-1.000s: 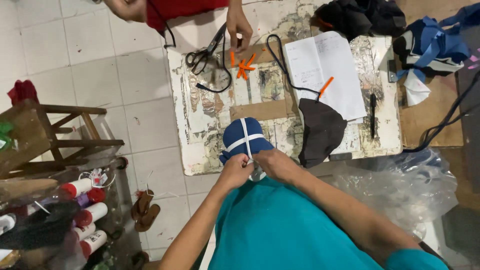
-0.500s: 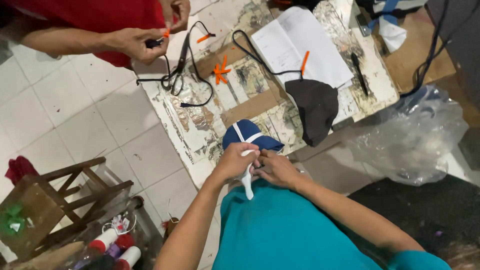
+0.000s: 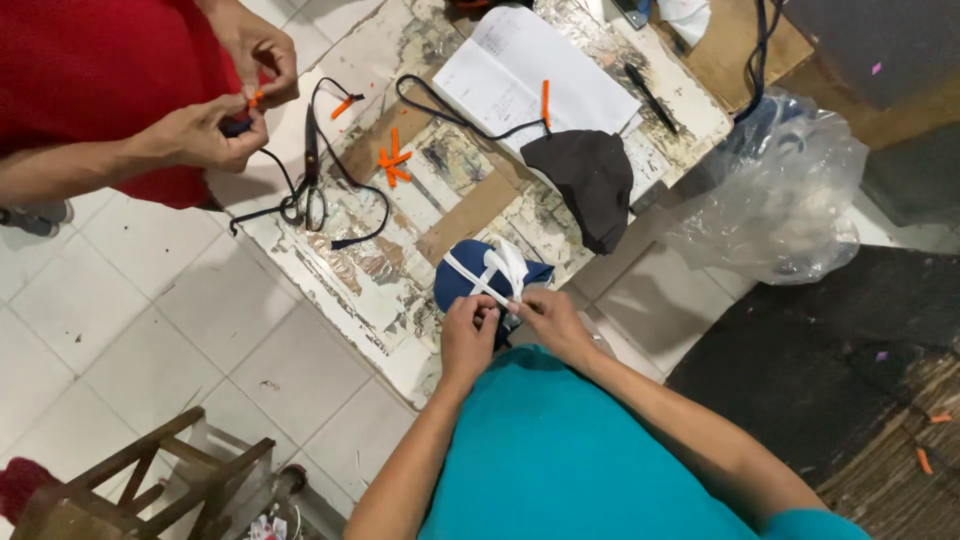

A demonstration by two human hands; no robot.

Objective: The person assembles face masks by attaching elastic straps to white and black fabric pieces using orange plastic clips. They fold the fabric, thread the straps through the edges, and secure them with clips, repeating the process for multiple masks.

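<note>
Head view, hidden parts: the lower edge of the blue cloth bundle (image 3: pixel 478 278) is covered by both hands; where the white strap (image 3: pixel 492 272) ends under the fingers cannot be made out. The co-worker's body is cut off by the top and left edges.
Blue cloth bundle: soft, rounded, dark blue fabric, lying at the near edge of the worn table (image 3: pixel 380 275), crossed by the flat white strap.
Table surface: peeling, patchy paint with a bare cardboard strip.
Left hand (image 3: pixel 468 335): fingers curled shut, pinching the white strap against the bundle.
Right hand (image 3: pixel 548 318): fingertips closed on the same strap just beside the left hand, thumb nearly touching it.
Dark cloth piece (image 3: pixel 588 180): limp, cup-shaped, charcoal, lying past the bundle, partly over the white paper sheet (image 3: pixel 525 75).
Orange pieces (image 3: pixel 393 160): short, thin sticks, crossed in a small heap.
Scissors (image 3: pixel 310 175): dark metal, among a looped black cord (image 3: pixel 345 190).
Plastic bag (image 3: pixel 775 200): clear, crumpled, glossy, off the table's right side.
Co-worker's hands (image 3: pixel 225 95): pinching a small orange piece, in front of a red shirt.
</note>
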